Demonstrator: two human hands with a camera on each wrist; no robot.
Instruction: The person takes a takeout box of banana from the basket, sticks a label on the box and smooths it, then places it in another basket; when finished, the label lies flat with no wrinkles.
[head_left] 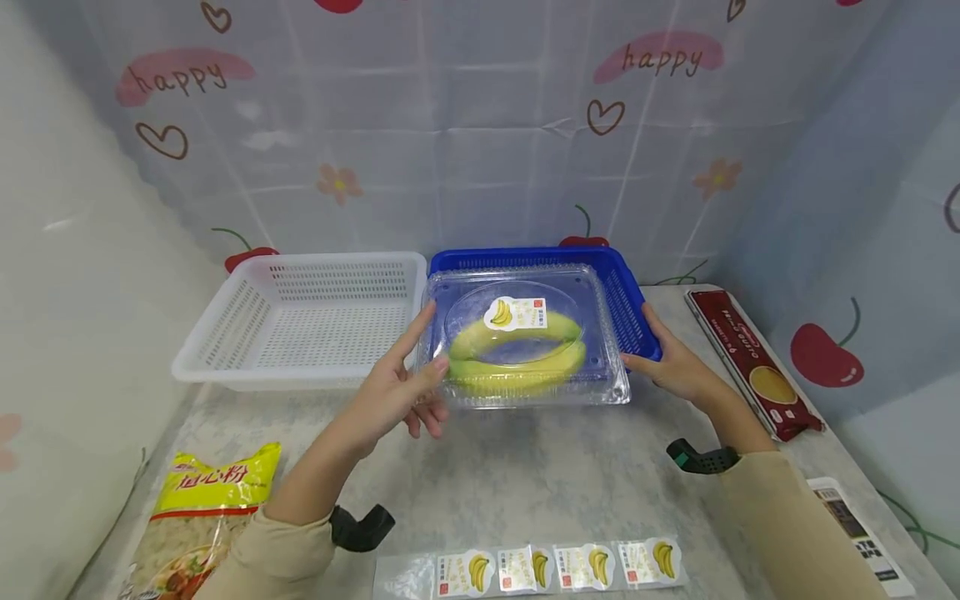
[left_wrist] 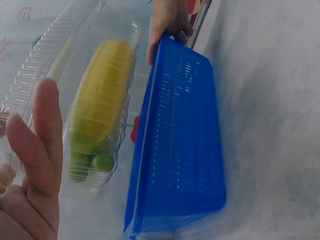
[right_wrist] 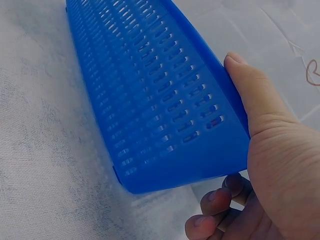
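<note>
My left hand (head_left: 393, 387) holds a clear plastic clamshell box (head_left: 607, 387) by its left edge, the thumb at the front corner and the index finger along the side. Inside lie bananas (head_left: 517, 379), green at the stem end in the left wrist view. A banana sticker (head_left: 516, 313) is on the lid. The box is raised over a blue plastic basket (head_left: 626, 308), hiding most of its inside. At the basket's right front corner my right hand (head_left: 678, 367) grips the rim; the right wrist view shows the thumb (right_wrist: 260, 95) on it and other fingers curled below.
To the left stands a white perforated basket (head_left: 225, 377). A noodle bag (head_left: 202, 517) lies at front left, and a strip of banana stickers (head_left: 525, 571) at the front edge. On the right are a dark red spaghetti pack (head_left: 750, 358) and a white device (head_left: 862, 533).
</note>
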